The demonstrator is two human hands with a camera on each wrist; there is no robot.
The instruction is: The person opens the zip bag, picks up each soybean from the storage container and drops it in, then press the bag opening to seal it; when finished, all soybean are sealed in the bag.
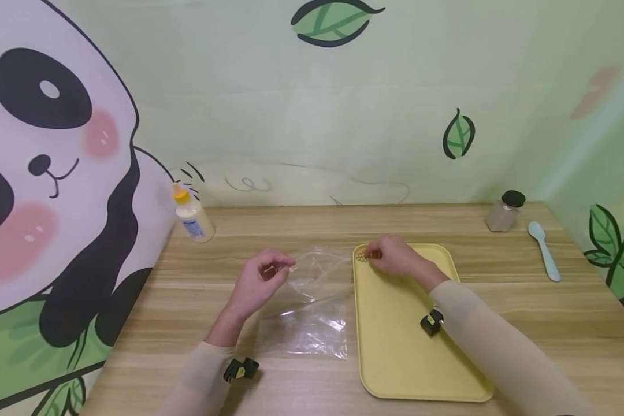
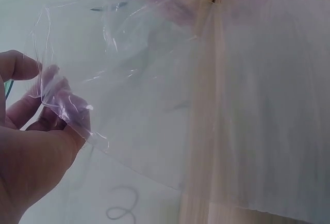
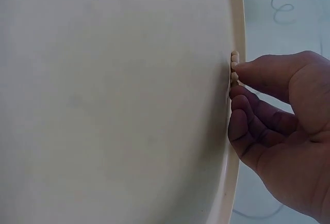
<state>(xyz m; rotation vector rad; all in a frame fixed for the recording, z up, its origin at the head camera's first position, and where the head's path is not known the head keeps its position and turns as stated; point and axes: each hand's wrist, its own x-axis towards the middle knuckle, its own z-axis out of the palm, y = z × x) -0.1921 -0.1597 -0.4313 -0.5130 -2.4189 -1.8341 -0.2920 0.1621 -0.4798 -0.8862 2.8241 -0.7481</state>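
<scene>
My left hand holds the rim of a clear plastic bag between curled fingers and thumb. In the left wrist view, some fingers show through the film of the bag. The bag lies on the table left of a yellow tray, its upper part lifted. Over the tray's far left corner, my right hand reaches down to a small cluster of pale round beans. In the right wrist view, its thumb and forefinger pinch at one of the beans beside the tray's rim.
A white glue bottle with a yellow-orange cap stands at the back left. At the back right are a clear jar with a black lid and a pale blue spoon. A printed wall cloth rises behind the wooden table.
</scene>
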